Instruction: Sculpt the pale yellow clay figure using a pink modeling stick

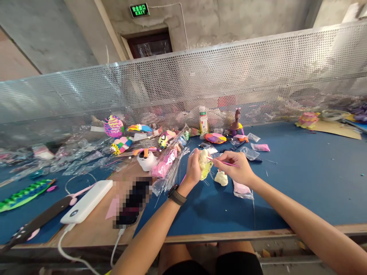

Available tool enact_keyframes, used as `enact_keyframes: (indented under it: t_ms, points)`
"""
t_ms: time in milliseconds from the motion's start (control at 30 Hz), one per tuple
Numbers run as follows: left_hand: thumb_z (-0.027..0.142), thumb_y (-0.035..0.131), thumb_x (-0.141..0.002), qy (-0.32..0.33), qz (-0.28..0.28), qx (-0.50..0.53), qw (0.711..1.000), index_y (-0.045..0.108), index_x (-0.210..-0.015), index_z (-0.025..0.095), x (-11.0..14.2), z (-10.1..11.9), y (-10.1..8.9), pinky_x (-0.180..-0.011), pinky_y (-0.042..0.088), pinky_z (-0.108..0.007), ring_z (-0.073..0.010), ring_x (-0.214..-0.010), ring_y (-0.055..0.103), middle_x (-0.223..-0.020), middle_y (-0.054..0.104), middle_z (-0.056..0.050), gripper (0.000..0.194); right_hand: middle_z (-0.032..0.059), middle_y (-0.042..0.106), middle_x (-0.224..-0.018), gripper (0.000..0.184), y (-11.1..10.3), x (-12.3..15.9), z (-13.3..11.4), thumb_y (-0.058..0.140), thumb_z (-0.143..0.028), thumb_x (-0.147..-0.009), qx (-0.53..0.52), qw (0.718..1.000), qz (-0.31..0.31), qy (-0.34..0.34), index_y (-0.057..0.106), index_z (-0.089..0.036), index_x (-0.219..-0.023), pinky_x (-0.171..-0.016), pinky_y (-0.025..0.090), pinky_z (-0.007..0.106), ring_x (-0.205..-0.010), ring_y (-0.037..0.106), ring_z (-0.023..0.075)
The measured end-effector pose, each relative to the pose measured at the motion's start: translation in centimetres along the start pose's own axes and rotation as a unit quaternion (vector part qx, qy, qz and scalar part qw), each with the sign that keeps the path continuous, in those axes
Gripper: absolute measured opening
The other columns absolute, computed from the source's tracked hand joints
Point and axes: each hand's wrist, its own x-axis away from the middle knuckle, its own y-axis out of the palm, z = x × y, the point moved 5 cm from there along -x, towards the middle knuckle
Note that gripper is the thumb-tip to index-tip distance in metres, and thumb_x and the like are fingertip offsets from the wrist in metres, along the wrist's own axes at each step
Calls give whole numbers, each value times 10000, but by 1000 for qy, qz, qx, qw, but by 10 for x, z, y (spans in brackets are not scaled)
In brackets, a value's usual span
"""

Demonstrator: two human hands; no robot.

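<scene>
From afar, I watch a pale-yellow piece (204,159) gripped in the left hand (194,168).
At its three o'clock, the right hand (236,167) pinches a pink tool (229,164); at four lies a cream lump (221,178).

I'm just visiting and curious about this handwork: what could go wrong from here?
The pink stick in the right hand might slip and dent the pale yellow lump in the left hand. The right hand could also brush the loose lump lying close by on the table. And the thin wires near the left wrist might snag the watch.
</scene>
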Motion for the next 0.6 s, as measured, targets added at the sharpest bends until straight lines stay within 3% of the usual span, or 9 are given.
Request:
enact_keyframes:
  t_ms: [133,267,600]
  points:
    - [805,436,-952,-4,4,13,1000,691,-740,200,-2,-1,-1,-631,505,-298,-177,-642,584,-677,658,-59,690,48,752,-647,381,1,1,1,854,-571,-805,-7,1000,-5,6,757,-208,-742,-476,484,279,-510,649,170]
    - [811,382,-960,-52,-10,74,996,690,-779,208,-4,-9,2,-605,537,-312,-190,-607,619,-641,658,-57,701,35,719,-602,390,1,2,-1,853,-570,-810,-17,1000,5,-2,741,-203,-738,-487,462,275,-512,619,158]
    - [866,504,-886,-55,-51,112,991,685,-807,190,-1,-13,8,-648,570,-307,-175,-639,665,-688,680,-39,705,51,736,-686,398,2,3,-2,777,-574,-885,18,999,17,-41,777,-192,-776,-518,434,277,-578,580,153]
